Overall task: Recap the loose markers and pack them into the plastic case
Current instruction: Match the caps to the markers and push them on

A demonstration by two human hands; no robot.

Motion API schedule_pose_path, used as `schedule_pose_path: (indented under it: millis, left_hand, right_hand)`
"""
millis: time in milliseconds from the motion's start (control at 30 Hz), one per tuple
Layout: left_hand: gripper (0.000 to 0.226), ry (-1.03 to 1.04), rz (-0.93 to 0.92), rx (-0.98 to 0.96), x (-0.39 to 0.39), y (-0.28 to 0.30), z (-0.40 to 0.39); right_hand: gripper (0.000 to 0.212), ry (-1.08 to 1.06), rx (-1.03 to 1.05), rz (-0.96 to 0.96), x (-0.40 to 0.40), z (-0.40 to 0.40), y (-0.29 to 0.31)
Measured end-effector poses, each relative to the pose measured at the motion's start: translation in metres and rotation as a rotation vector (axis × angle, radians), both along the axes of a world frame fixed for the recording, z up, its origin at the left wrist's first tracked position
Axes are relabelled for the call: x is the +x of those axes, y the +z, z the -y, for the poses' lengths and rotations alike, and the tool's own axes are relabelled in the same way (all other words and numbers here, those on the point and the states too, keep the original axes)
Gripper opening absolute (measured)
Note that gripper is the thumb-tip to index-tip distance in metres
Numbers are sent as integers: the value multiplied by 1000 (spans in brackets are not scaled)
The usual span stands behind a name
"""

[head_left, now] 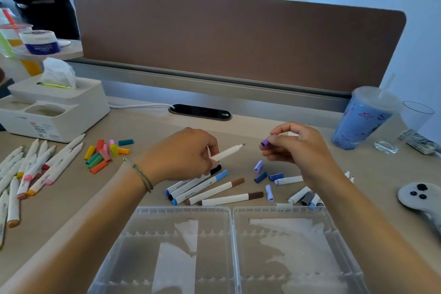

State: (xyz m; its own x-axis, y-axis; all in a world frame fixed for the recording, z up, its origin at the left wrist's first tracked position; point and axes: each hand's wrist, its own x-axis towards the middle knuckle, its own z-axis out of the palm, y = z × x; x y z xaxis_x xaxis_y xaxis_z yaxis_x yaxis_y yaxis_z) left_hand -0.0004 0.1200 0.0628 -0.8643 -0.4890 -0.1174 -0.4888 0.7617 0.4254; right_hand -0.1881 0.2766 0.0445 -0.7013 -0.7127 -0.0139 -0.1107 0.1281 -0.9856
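Pinching an uncapped marker (226, 152) in the left hand (181, 155), the right hand (296, 148) pinches a purple cap (265, 143) — tip facing cap, ready for joining.

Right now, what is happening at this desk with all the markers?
A person is recapping markers. The left hand holds an uncapped white marker, and the right hand pinches a purple cap just beside its tip, not yet on. Capped markers lie beyond the open plastic case, which holds no markers yet.

tissue box (59, 105) left; blue cup (360, 122) right.
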Motion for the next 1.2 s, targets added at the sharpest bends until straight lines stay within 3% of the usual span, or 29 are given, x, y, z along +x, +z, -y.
schedule_pose_path:
  millis: [567,800,1000,1100,1200]
  left_hand:
    - [14,-29,-92,-54,-13,-12,-12]
    - [17,-27,-212,-78,-18,-16,-22]
    - [20,-5,-277,-122,-25,-21,-30]
    - [12,-5,-207,-98,-26,-21,-28]
    - [12,-1,-128,-150,-26,-26,-25]
  right_hand:
    - [12,40,-25,-105,15,3,-7]
    - [11,-49,-94,-288,15,3,-11]
    - [6,-120,-176,-317,21,5,-18]
    - [9,-11,-84,-355,14,3,-13]
    - [10,171,143,-428,-8,-7,0]
